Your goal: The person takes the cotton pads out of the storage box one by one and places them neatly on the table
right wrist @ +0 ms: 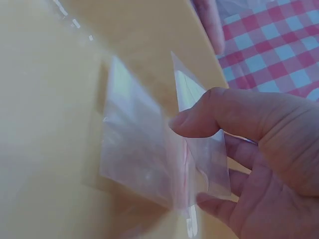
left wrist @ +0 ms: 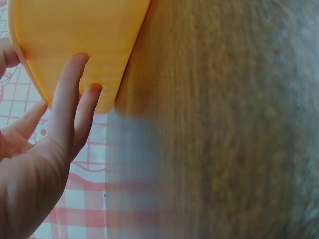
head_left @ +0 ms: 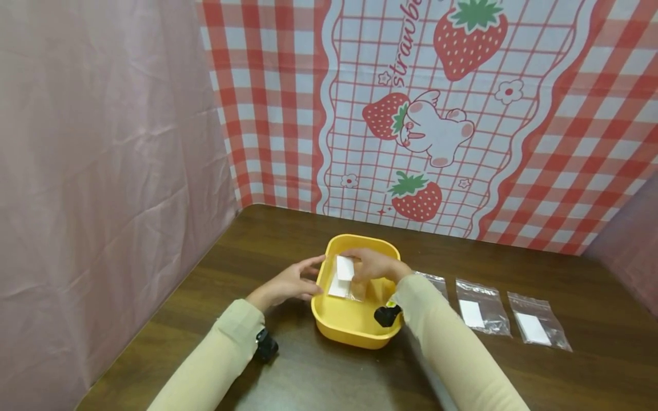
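A yellow plastic basin (head_left: 354, 339) stands on the wooden table. My left hand (head_left: 290, 283) is at its left side, fingers extended against the outer wall and the thumb near the rim. Inside the basin, my right hand (head_left: 374, 266) pinches a small clear plastic bag (right wrist: 214, 164) with a white card in it, thumb on one face and fingers on the other. The right wrist view shows another clear bag (right wrist: 132, 134) with a pale card close beside the held one, low in the basin.
To the right of the basin, clear zip bags with white cards lie in a row, among them a middle bag (head_left: 492, 311) and a far-right bag (head_left: 537, 325). The right forearm partly covers another bag (head_left: 437, 282). A strawberry-print cloth (head_left: 288, 114) hangs behind the table.
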A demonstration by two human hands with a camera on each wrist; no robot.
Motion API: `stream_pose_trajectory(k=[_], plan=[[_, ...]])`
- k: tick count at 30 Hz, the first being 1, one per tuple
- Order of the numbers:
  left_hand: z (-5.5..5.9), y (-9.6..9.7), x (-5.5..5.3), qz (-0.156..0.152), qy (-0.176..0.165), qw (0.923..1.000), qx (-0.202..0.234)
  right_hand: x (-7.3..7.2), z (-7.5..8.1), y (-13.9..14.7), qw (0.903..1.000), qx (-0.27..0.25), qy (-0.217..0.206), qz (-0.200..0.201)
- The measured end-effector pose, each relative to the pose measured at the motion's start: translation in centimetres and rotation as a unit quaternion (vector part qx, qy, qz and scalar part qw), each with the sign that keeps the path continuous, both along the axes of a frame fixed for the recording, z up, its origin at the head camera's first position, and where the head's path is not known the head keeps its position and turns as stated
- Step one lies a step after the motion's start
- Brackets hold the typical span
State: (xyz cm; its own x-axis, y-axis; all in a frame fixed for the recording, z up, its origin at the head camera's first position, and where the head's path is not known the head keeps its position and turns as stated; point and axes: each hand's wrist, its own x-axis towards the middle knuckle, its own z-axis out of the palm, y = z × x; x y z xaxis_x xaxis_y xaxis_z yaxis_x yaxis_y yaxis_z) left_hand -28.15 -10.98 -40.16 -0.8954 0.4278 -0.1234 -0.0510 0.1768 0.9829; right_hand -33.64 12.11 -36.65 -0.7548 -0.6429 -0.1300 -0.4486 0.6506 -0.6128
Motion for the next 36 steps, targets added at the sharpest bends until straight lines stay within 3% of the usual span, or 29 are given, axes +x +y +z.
stream_pose_trajectory(k=[18, 25, 36], plan=[[-0.2, 0.1, -0.2, 0.000, -0.004, 0.9999, -0.015, 2.1, 1.5, 1.0, 0.9956, -0.052, 0.061, -0.047], [-0.1, 0.1, 0.0, -0.005, 0.002, 0.9999, -0.010, 3.2, 1.9, 1.9, 0.9884, -0.076, 0.085, -0.101], [-0.1, 0.0, 0.1, -0.006, 0.002, 1.0000, -0.005, 5.5, 2.4, 3.7, 0.9778, -0.091, 0.122, -0.144]])
